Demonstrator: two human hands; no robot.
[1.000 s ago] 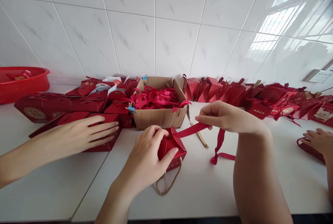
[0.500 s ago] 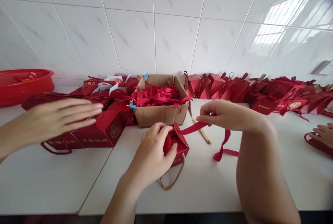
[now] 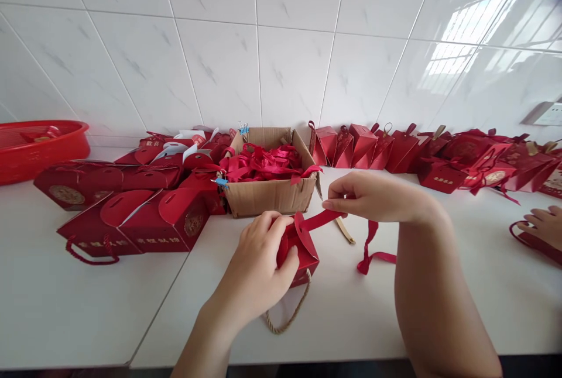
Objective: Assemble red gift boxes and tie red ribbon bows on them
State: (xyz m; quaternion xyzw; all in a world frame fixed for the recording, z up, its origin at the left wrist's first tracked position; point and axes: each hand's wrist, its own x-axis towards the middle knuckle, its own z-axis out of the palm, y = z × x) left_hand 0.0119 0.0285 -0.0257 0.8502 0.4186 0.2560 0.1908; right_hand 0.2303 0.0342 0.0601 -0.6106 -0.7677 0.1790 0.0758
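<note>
A small red gift box (image 3: 307,252) with a tan rope handle (image 3: 287,324) stands on the white table in front of me. My left hand (image 3: 266,255) is closed around its left side, the thumb across the front and the fingers over the top. From the box's top flap a red ribbon (image 3: 322,220) runs up to the right. My right hand (image 3: 357,195) pinches that ribbon between thumb and fingers. The ribbon's loose end hangs below the right wrist and rests on the table.
Behind the gift box stands a cardboard box (image 3: 272,198) full of red ribbons. Several red gift boxes (image 3: 162,223) sit at left, near a red basin (image 3: 44,153); more red bags (image 3: 364,147) line the wall. Another person's hand (image 3: 544,226) is at the right edge.
Another person's hand at the left has gone out of view. My right hand has moved slightly left towards the box, still pinching the ribbon. My left hand stays on the box.
</note>
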